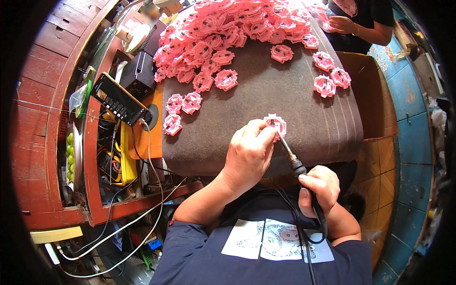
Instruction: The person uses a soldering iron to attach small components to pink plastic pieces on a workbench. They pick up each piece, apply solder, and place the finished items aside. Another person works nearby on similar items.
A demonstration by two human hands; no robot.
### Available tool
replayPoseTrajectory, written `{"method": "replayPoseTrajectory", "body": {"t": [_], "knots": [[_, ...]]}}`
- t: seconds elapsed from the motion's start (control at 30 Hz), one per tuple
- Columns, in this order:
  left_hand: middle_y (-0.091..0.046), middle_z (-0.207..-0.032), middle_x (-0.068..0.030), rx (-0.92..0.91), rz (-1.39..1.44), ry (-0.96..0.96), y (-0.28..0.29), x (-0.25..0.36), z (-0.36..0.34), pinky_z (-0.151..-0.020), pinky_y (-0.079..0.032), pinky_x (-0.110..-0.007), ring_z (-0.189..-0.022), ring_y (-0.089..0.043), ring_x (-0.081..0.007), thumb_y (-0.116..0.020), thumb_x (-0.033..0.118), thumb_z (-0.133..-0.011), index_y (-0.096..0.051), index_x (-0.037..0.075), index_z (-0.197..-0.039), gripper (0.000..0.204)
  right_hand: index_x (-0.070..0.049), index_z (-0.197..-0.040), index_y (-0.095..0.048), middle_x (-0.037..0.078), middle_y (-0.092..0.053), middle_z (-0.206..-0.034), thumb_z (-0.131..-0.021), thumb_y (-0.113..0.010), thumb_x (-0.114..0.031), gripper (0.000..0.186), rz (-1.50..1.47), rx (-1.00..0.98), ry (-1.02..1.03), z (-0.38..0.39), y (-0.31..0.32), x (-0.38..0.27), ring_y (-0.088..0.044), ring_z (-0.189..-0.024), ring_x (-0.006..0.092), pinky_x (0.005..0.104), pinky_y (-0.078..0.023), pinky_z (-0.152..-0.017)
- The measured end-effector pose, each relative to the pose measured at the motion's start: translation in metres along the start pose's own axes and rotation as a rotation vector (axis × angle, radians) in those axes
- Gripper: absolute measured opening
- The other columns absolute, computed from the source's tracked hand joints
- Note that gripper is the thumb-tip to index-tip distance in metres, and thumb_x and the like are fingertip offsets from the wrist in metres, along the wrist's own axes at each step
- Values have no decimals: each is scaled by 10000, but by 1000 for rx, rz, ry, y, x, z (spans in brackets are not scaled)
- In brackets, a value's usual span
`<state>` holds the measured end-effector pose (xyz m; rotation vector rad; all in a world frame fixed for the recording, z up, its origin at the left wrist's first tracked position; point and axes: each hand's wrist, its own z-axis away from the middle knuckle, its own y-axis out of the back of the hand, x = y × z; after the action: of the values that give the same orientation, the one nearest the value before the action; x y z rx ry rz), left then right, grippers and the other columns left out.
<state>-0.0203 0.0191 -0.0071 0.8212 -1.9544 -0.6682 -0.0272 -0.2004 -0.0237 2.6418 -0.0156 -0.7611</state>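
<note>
My right hand [319, 191] is wrapped round the black handle of a soldering iron [298, 167]. Its metal tip reaches up and left to a pink plastic part [276, 126] with small dark pieces in its middle. My left hand [249, 148] is closed at that part's left side, fingertips pinching its edge against the dark mat [285, 80]. Whether the fingers also hold something thin, such as wire, I cannot make out. A large heap of similar pink parts [209, 42] covers the far side of the mat, with several single ones lying nearer.
On the left, a phone [118, 99] leans on a stand beside a black box [137, 73]; white and black cables hang below it. An open drawer [118, 209] is at lower left. A cardboard box [363, 85] stands right of the mat. Another person's hand [343, 24] is at far right.
</note>
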Motion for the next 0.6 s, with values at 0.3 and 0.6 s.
{"method": "replayPoseTrajectory", "body": {"t": [0.3,0.6], "knots": [[-674,-1064,-182,10,12,-3,-1,-1,0,-807,-577,-447,-918,-704,-392,-737,-39,-864,-689,24,-1042,195,27,-1112,-653,93,-600,-715,-887,-703,-49,243,-54,42,-44,3,2,-1,-577,-548,250,368,-467,-520],[-671,-1062,-183,4,-1,-4,-1,-1,0,-800,-577,-447,-903,-699,-394,-739,-25,-881,-689,22,-1044,177,33,-1207,-658,152,-665,-911,-932,-725,-22,288,16,112,-94,7,0,4,-610,-708,249,347,-488,-616]]}}
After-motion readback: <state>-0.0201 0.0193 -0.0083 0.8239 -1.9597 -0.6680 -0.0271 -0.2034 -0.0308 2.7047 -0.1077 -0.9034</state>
